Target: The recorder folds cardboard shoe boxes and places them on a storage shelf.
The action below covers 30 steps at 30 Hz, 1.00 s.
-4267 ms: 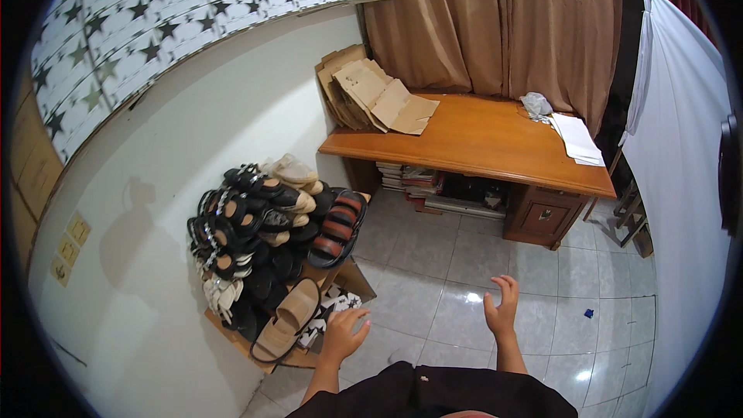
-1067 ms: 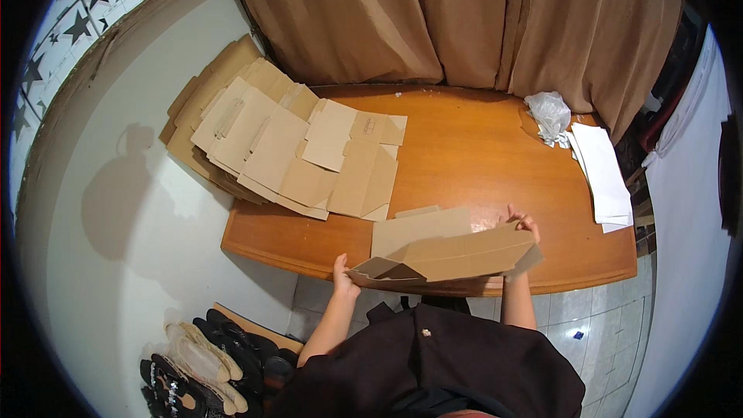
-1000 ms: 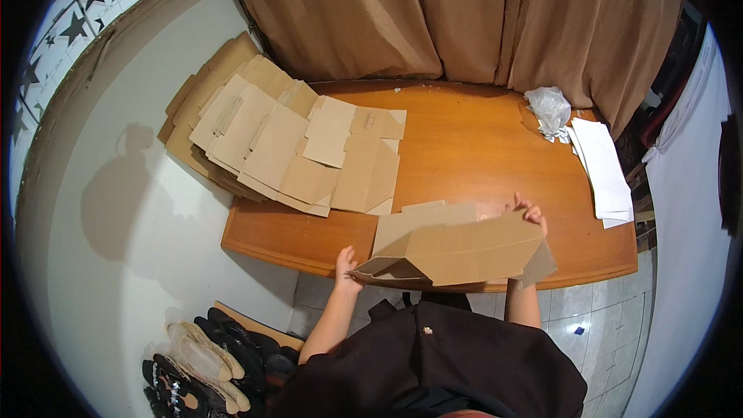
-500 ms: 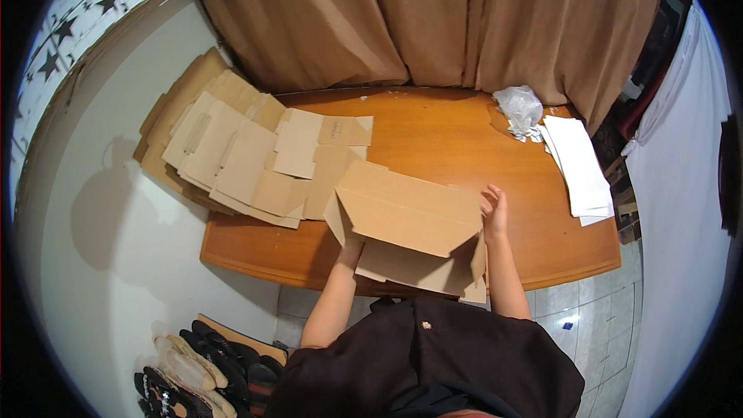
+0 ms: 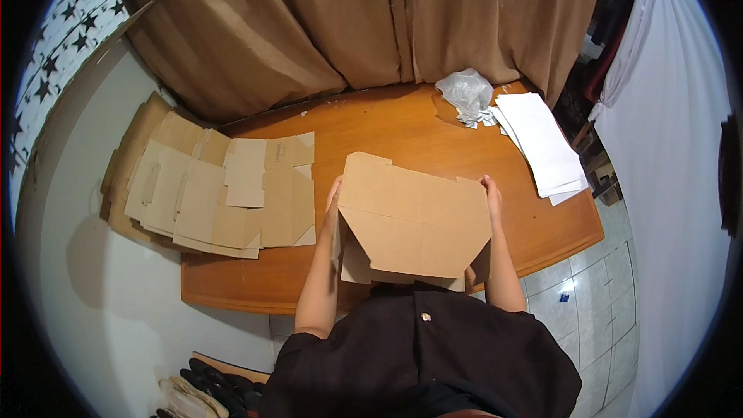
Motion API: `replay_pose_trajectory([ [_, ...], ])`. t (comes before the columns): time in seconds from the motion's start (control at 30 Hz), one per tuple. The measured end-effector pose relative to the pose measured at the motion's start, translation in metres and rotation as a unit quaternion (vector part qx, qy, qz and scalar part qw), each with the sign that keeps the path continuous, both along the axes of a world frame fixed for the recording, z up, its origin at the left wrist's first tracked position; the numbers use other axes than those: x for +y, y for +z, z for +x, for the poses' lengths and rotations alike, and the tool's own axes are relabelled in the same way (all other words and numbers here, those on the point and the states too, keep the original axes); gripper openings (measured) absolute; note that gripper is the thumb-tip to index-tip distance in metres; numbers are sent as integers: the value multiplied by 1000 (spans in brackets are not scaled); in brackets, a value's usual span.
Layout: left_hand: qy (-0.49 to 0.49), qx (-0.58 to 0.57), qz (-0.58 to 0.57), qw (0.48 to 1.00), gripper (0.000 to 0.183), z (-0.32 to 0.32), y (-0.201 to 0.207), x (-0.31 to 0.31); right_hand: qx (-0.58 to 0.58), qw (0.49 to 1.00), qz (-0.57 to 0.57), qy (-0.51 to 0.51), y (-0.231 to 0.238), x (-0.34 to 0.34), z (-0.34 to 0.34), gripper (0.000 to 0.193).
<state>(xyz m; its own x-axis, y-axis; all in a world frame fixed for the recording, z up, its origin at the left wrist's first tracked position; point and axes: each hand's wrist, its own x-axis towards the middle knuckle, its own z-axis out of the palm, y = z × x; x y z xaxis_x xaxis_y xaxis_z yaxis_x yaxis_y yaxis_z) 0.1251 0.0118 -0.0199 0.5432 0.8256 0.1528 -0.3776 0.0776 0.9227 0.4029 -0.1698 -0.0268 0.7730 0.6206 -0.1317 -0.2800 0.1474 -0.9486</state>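
Observation:
A partly folded brown cardboard box (image 5: pixel 414 220) is held up between my hands, over the table's near edge and close to my body. A broad panel with slanted near corners faces up, and flaps hang below it. My left hand (image 5: pixel 334 195) grips the box's left side, its fingers partly hidden behind the cardboard. At the right side, my right hand (image 5: pixel 493 195) is closed against the box, fingertips near the far corner. The inside of the box is mostly hidden by the upper panel.
Flattened cardboard boxes (image 5: pixel 205 186) lie overlapping at the table's left, against the wall. A crumpled clear plastic bag (image 5: pixel 467 93) and stacked white paper sheets (image 5: pixel 542 143) lie at the far right of the wooden table (image 5: pixel 387 124). Brown curtains (image 5: pixel 348 15) hang behind. Shoes (image 5: pixel 213 387) stand lower left.
My left hand has moved from under the box's near left corner up to its left side. My right hand has closed onto the right side. The box has turned more level, and the view has shifted.

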Motion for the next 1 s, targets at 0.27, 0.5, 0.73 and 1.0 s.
replay_pose_trajectory([
  [0.27,22,64,-71,995,33,32,27,-10,128,975,184,12,3,-14,30,32],
  [0.5,50,28,-32,998,30,35,-14,0,136,967,181,113,-2,-25,6,45],
  [0.73,17,-85,-236,968,21,23,-84,15,34,991,62,114,-6,-28,-17,57],
  [1.0,35,166,-333,928,34,9,-97,-24,121,988,-70,66,-59,-50,-9,46],
])
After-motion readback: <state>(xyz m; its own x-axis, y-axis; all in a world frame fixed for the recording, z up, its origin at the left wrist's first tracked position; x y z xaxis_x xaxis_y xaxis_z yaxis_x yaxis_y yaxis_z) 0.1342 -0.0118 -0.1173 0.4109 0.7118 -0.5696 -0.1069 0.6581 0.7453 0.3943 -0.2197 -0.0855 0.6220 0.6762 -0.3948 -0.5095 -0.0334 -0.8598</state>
